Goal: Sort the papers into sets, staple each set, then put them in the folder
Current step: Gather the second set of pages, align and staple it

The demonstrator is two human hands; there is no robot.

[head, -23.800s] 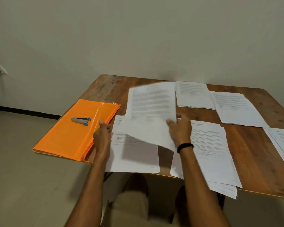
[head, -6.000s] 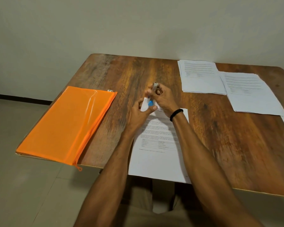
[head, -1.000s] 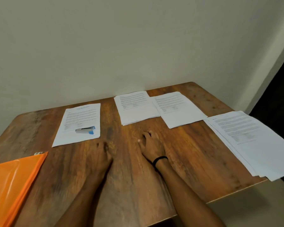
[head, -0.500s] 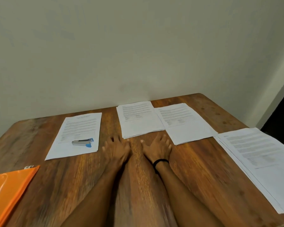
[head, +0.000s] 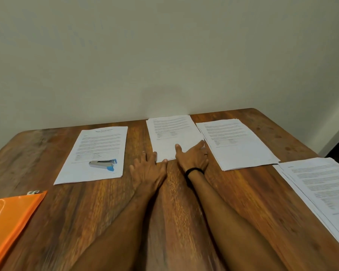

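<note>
While resting flat right hand on middle stack, touches its near corner with spread left hand. Grips nothing.

The surface under my arms is reddish-brown wood, streaked lengthwise with darker brown and paler orange grain, greying toward the far left corner. The papers are white, crossed by fine grey-black lines of print with a small ruled table lower down, and the stapler on the leftmost set is silver-grey with a bright blue end. The folder is glossy orange with a pale zip tab, the band on my right wrist is black, and the wall is a plain pale greenish-beige.
</note>
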